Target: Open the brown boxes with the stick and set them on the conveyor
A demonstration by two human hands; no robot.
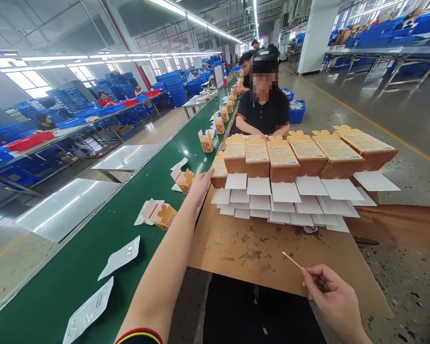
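Note:
My left hand (200,186) reaches forward, fingers stretched out against the left side of the leftmost printed carton (220,167). Whether its far fingers go round the carton is hidden. My right hand (327,289) pinches a thin stick with a white tip (292,259) between thumb and fingers, low over the brown board (232,248). Beyond it, several orange-brown cartons (283,155) lie stacked in rows, with white flaps (285,192) sticking out towards me.
A green conveyor (143,184) runs along the left, carrying silver pouches (121,256) and open cartons (165,216). Across the stack sits a person in a dark shirt (263,114). Blue bins (296,112) stand behind. Brown sheeting (404,224) lies at the right.

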